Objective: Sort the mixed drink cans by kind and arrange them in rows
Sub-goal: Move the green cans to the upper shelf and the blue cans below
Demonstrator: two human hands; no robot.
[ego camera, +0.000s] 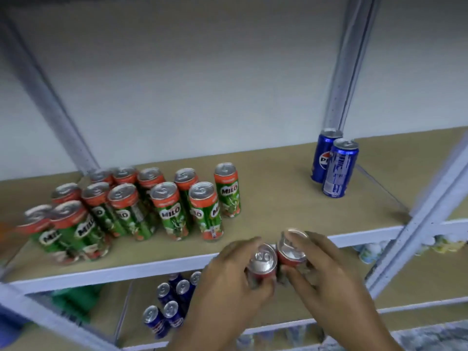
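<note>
Several green and red Milo cans (pixel 169 211) stand grouped on the left of the brown shelf board (pixel 278 193). At the back right, by a post, stand two blue Pepsi cans (pixel 339 168). My left hand (pixel 228 279) grips a red-topped can (pixel 262 262) in front of the shelf's edge. My right hand (pixel 326 272) grips a second red-topped can (pixel 291 249) right beside it, the two cans touching. Fingers hide both cans' labels.
A white metal rail (pixel 126 268) edges the shelf, and white posts (pixel 349 59) rise behind and at the right. On the lower shelf stand several blue cans (pixel 169 307); pale cans (pixel 374 252) show further right. The shelf's middle between the Milo and Pepsi groups is bare.
</note>
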